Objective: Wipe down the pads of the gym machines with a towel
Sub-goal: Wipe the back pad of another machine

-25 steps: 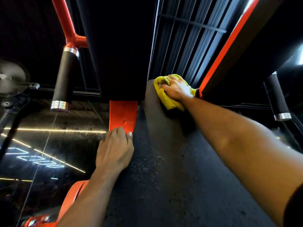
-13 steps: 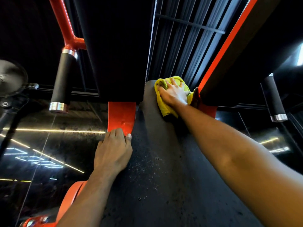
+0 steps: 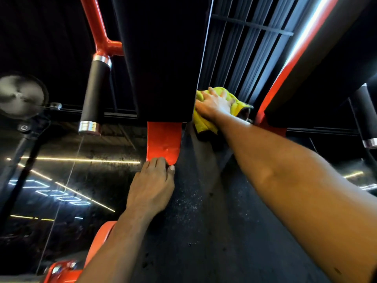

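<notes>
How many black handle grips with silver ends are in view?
2. One black handle grip hangs from the orange bar at upper left; the other grip stands at the far right edge, partly cut off. Others may be hidden.

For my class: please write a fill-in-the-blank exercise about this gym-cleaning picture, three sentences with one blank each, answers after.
1. The right hand presses a ____ towel on the dark pad.
2. The left hand rests on the pad's edge, holding ____ towel.
3. The hand reaching farther from the camera is the ____ one.
Missing words: yellow; no; right.
</notes>
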